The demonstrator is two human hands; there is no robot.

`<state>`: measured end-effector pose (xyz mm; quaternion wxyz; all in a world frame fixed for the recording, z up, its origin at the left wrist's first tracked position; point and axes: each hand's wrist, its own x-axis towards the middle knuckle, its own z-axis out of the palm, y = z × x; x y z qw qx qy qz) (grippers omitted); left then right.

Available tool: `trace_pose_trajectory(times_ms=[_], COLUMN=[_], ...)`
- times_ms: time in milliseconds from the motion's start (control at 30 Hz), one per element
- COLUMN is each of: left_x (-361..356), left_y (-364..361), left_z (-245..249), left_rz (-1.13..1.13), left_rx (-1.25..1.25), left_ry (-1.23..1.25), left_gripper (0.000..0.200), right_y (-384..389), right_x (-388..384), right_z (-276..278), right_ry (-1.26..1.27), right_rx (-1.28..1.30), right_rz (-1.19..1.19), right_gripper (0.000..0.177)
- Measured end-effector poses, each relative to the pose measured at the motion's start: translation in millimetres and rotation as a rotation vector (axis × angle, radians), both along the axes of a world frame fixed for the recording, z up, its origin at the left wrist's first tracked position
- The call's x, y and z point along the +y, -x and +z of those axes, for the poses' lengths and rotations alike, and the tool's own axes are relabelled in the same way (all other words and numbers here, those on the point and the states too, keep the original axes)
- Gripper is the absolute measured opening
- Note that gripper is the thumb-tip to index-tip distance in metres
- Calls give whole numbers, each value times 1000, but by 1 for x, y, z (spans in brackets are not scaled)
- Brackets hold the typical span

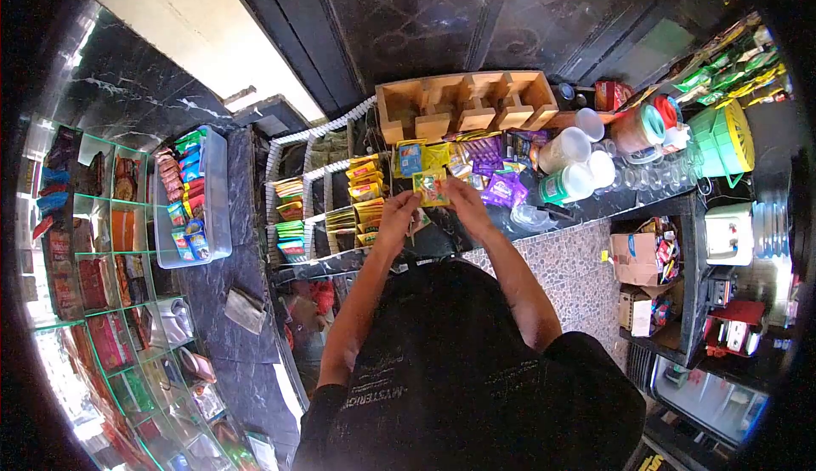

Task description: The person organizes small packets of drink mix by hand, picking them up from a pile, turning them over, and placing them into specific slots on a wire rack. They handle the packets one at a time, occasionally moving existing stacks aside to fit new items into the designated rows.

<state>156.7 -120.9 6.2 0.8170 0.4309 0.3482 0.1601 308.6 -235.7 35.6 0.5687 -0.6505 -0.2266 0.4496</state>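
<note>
A yellow-green sachet (431, 189) is held up between both hands over the counter. My left hand (398, 218) pinches its left side with closed fingers. At its right edge, my right hand (466, 203) grips it between thumb and fingers. Just behind lie a blue packet (410, 159) and another yellow packet (437, 156). Purple packets (505, 189) are spread to the right. Left of my hands, a divided rack (316, 192) with white edging holds upright rows of yellow sachets (365, 180) and green sachets (290, 240).
A wooden compartment box (466, 101) stands at the back. Clear jars (564, 150) and a green basket (718, 141) are at the right. A plastic bin (219, 199) of packets sits on the left, beside glass shelving (106, 308). Cardboard boxes (639, 258) occupy a lower right shelf.
</note>
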Motion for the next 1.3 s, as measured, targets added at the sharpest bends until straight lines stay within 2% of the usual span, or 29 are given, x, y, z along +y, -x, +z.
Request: trace_pose_trajectory(times_ms=[33,67,100,133,200,267,333,367,433,467,533,600,733,867,967,1033,1133,1300], left_x=[-1,-2,-4,-7,-1,-1,-5,-5,-3,-2,-1,0,5,3,1,1,-4,-1], left_y=[0,0,-1,-2,0,0,-6,-6,-3,-3,-4,5,12,6,4,4,2,2], left_z=[-4,-7,-2,3,-3,-8,8,10,9,7,3,3,12,13,22,21,22,25], left_rz=[-42,-45,52,149,151,153,149,149,-1,6,136,174,255,307,246,262,281,232], left_rx=[107,109,149,188,114,40,-15,-16,14,13,-1,-33,-153,-115,-170,-185,-134,-153], left_ry=[-185,-186,-168,-148,-132,-115,83,82,0,0,183,246,430,330,255,310,237,277], left_gripper=[21,21,17,18,18,18,16,16,25,25,31,35,41,41,33,26,29,29], right_y=[-1,-3,-5,-10,-20,-14,-2,2,8,9,7,2,-12,-11,-8,-11,-9,-20], right_x=[0,1,3,2,1,6,10,9,4,3,0,-3,-13,-16,-18,-19,-20,-21], right_z=[2,3,7,10,21,29,18,9,-2,-8,-8,-6,-5,7,15,11,12,7], right_ry=[1,-79,-160,-160,-207,-153,-10,7,-11,-24,25,50,94,120,96,133,41,22], right_rx=[1,74,147,147,150,94,-57,-185,-163,-140,-148,-56,-153,-159,-60,-134,-207,-269], right_rz=[-1,-114,-228,-232,-396,-381,-235,-145,-85,-27,-41,-226,-217,-246,-295,-239,-247,-195], right_gripper=[45,40,36,36,37,44,53,50,46,42,36,35,35,35,34,34,34,34])
